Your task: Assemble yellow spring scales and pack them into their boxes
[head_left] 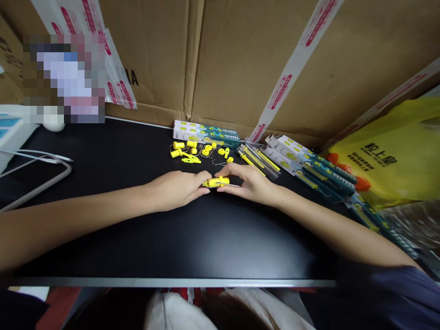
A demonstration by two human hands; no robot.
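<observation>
My left hand pinches the narrow end of a yellow slotted plastic piece between thumb and fingers. Joined to it or pressed against it is a yellow plastic cylinder, which my right hand grips at its other end. A thin metal wire runs from the cylinder toward my right palm; its far end is hidden. Just beyond my hands lie loose yellow plastic parts, with short caps, rings, coil springs and a metal hook among them.
Printed spring scale boxes lie along the back, and more boxes are stacked at the right. Clear tubes with yellow strips sit between them. A yellow plastic bag stands far right, a white cable left. Cardboard forms the back.
</observation>
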